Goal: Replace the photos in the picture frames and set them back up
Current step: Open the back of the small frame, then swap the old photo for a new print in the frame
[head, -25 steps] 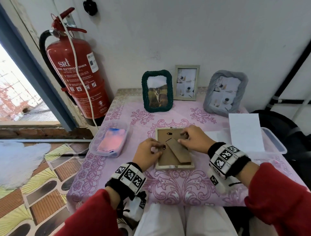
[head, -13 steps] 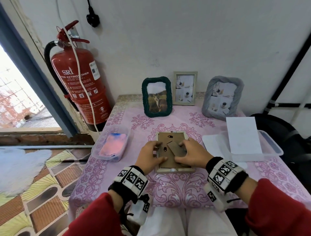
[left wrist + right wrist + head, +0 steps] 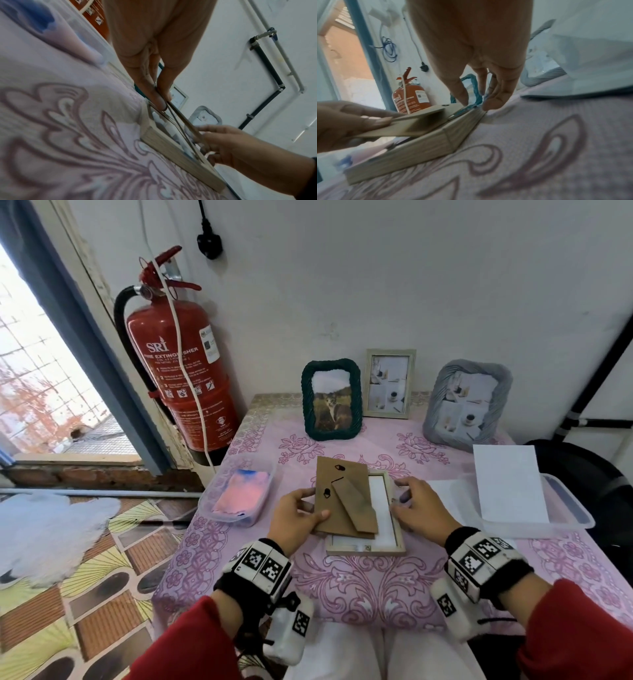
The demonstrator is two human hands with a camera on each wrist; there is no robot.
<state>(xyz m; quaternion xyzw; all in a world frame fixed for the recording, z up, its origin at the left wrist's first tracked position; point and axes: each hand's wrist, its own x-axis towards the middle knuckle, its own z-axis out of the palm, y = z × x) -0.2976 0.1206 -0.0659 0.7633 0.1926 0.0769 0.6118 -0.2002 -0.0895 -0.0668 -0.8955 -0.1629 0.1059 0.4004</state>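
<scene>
Pinching the brown backing board (image 3: 337, 501) between thumb and fingers, the left hand (image 3: 294, 517) holds it tilted above the pale wooden frame (image 3: 366, 547). Right hand (image 3: 419, 510) fingers spread loosely against that frame's right edge. It lies face down on a pink patterned tablecloth (image 3: 359, 587); three standing frames line the white wall behind it, a red fire extinguisher (image 3: 178, 364) stands left, and plastic trays flank it.

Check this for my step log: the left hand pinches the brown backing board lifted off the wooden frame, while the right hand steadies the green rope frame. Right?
Not quite. The left hand does pinch the backing board, but the right hand steadies the wooden frame lying flat, not the green rope frame, which stands untouched at the back. The head view shows it.
</scene>
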